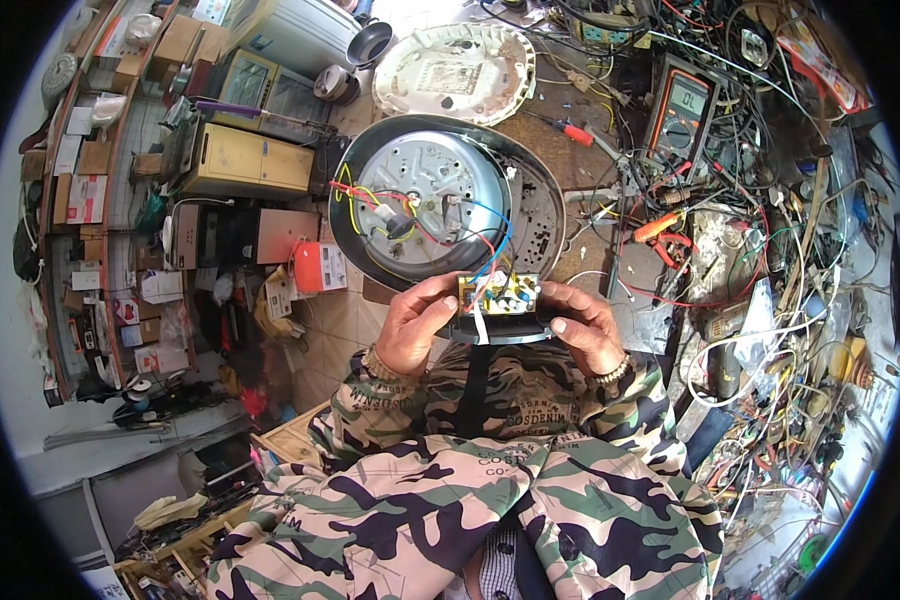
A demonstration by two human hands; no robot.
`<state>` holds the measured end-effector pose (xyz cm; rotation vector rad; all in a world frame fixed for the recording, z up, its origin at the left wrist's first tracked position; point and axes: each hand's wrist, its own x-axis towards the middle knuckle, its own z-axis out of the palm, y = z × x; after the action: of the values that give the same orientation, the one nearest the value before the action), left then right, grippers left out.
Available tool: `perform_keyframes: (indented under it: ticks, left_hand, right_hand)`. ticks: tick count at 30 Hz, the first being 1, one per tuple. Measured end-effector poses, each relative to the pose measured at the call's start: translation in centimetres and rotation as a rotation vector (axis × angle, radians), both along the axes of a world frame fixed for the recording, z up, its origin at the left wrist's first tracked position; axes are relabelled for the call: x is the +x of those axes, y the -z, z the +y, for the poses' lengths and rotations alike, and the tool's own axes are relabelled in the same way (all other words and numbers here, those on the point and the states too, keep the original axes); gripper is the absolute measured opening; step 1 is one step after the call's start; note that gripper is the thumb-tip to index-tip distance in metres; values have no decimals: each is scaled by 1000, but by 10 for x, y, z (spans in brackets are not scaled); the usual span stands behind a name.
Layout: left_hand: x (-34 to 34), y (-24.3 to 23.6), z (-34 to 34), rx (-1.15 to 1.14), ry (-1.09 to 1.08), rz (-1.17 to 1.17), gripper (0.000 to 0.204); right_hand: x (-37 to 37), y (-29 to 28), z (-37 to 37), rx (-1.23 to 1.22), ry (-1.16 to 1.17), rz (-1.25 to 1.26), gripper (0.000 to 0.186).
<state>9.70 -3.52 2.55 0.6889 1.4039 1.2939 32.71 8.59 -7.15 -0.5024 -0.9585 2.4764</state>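
Note:
Between my two hands is a small circuit board (515,299) with blue, white and yellow parts, set on a dark curved panel (515,332). My left hand (416,322) pinches its left end with thumb and fingers. At the right end my right hand (583,328) grips it the same way, thumb on the near edge. Blue, red and yellow wires run from the board into an opened oval appliance housing (547,190) just beyond. Inside that housing lies a round metal base (470,170) with wires and a dark component. A white ribbon cable (480,322) hangs over the panel.
A white oval cover (400,75) lies behind the housing. To the right are a red screwdriver (576,133), an orange-handled screwdriver (658,226), red pliers (674,250) and a multimeter (681,110). Tangled cables crowd the bench's right side. Shelves with boxes (86,198) stand at left.

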Motion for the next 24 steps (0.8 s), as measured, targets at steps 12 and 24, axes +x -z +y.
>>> perform_keyframes:
  ticks: [12, 24]
  left_hand:
    - [-7, 4, -1, -64, -61, -95, 38]
    - [-11, 9, -1, -49, -7, -68, 39]
  right_hand:
    - [0, -13, -1, 134, 4, -32, 60]
    - [1, -10, -2, 182, 4, -21, 70]
